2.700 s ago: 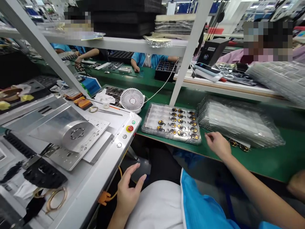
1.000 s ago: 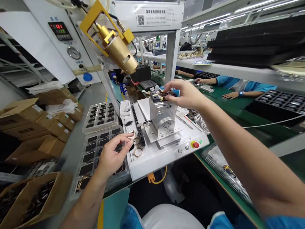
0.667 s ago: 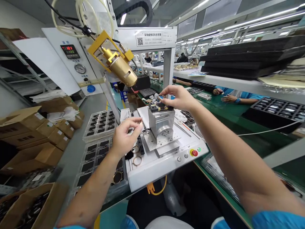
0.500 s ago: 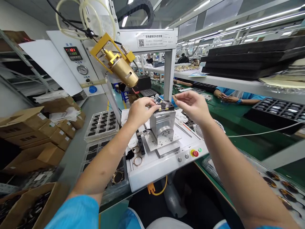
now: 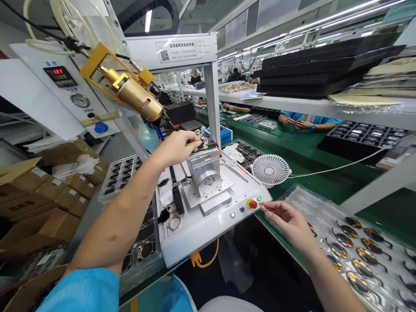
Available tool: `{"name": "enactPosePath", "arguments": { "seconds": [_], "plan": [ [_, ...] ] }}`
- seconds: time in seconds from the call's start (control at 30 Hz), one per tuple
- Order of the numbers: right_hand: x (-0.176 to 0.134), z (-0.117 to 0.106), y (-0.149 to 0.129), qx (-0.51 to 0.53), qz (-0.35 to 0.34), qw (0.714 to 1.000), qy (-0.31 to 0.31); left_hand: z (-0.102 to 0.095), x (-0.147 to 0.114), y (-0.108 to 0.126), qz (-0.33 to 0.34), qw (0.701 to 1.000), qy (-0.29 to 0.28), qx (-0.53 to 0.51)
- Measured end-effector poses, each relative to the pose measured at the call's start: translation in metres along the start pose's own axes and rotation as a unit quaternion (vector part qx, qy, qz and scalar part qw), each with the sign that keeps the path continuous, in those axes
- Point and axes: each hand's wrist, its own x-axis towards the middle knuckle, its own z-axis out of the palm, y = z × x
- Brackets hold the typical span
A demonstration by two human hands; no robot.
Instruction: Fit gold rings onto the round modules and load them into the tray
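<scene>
My left hand (image 5: 179,146) is at the top of the metal block (image 5: 204,167), its fingertips pinched together at the black fixture (image 5: 209,143) there. What lies between those fingertips is hidden. Past the front right corner of the white machine, my right hand (image 5: 290,223) is closed in a pinch, with a small light-coloured piece at its fingertips, too small to name. It hovers close to the red stop button (image 5: 252,203) and the left side of a clear tray (image 5: 320,216) of round dark parts with tails. A gold dispensing head (image 5: 133,93) hangs tilted above and left of the fixture.
A white fan (image 5: 270,170) stands right of the machine, its cable running right. Tweezers (image 5: 238,172) and a gold ring (image 5: 173,222) lie on the machine bed. Stacked trays (image 5: 120,173) stand at left. Across the green bench are a co-worker's hands (image 5: 300,122).
My right hand has moved from beside the fixture down and right, towards the clear tray. My left hand stays at the fixture. The view has turned to the right.
</scene>
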Motion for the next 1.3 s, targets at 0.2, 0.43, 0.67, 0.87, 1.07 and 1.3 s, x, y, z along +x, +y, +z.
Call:
{"name": "enactPosePath", "arguments": {
  "seconds": [0.2, 0.43, 0.67, 0.87, 1.07, 1.3],
  "plan": [
    [0.0, -0.018, 0.02, -0.032, 0.024, 0.999, 0.0, -0.003, -0.014, -0.022, 0.08, 0.994, -0.055, -0.04],
    [0.014, -0.015, 0.045, -0.048, 0.023, 0.998, -0.025, 0.02, -0.012, -0.038, 0.151, 0.987, -0.015, -0.049],
    [0.016, -0.01, 0.065, -0.154, 0.027, 0.986, -0.06, 0.025, -0.024, -0.024, 0.129, 0.991, 0.027, 0.013],
    [0.019, 0.002, 0.073, -0.393, 0.01, 0.911, -0.12, 0.023, -0.017, -0.034, 0.146, 0.989, 0.008, 0.002],
    [0.018, 0.008, 0.08, -0.42, 0.005, 0.901, -0.11, 0.027, -0.057, -0.025, 0.126, 0.974, 0.167, -0.091],
    [0.012, 0.001, 0.068, -0.319, -0.011, 0.945, -0.076, 0.156, -0.189, 0.011, -0.063, 0.9, 0.004, -0.43]
  ]
}}
